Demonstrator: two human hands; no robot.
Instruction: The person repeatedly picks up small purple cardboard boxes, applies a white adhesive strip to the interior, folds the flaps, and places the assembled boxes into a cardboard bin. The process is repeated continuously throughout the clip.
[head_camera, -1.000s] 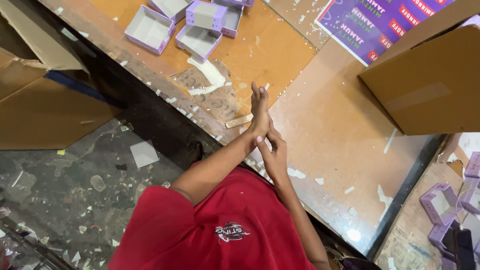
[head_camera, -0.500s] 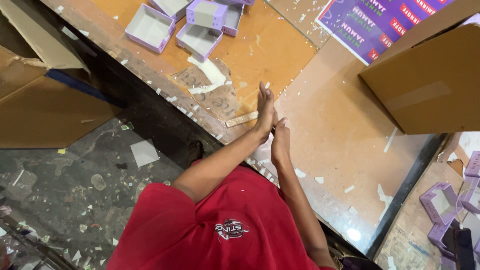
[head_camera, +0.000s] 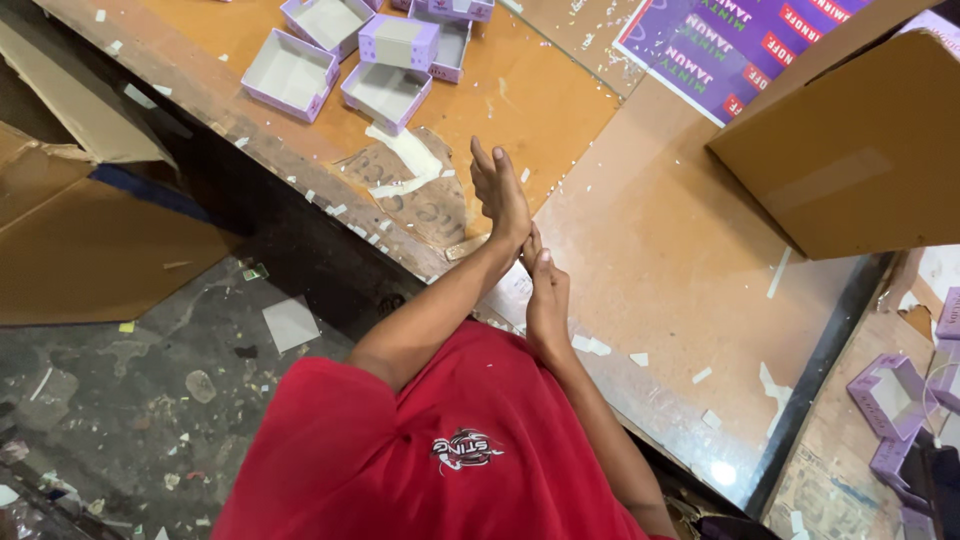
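Nearest the hands is a torn white paper scrap (head_camera: 405, 160) stuck flat on the orange table (head_camera: 560, 110), just beyond the left hand (head_camera: 500, 195) and to its left, not touching it. The scrap is ragged-edged and lies on a worn brown patch of the tabletop. The left hand is held out flat with fingers straight and together, holding nothing, its wrist crossing over the table's near edge. The right hand (head_camera: 548, 305) sits just under that wrist, fingertips touching the left forearm, fingers loosely together and also empty. Farther up the table stand several small open lilac boxes (head_camera: 385, 92), pale inside, well apart from both hands. A purple printed sheet (head_camera: 720, 50) lies at the top right, and a big brown carton (head_camera: 860, 150) overhangs the table's right side. More lilac boxes (head_camera: 890, 395) sit at the far right edge. A flattened cardboard box (head_camera: 90, 230) rests on the littered floor (head_camera: 150, 400) at left
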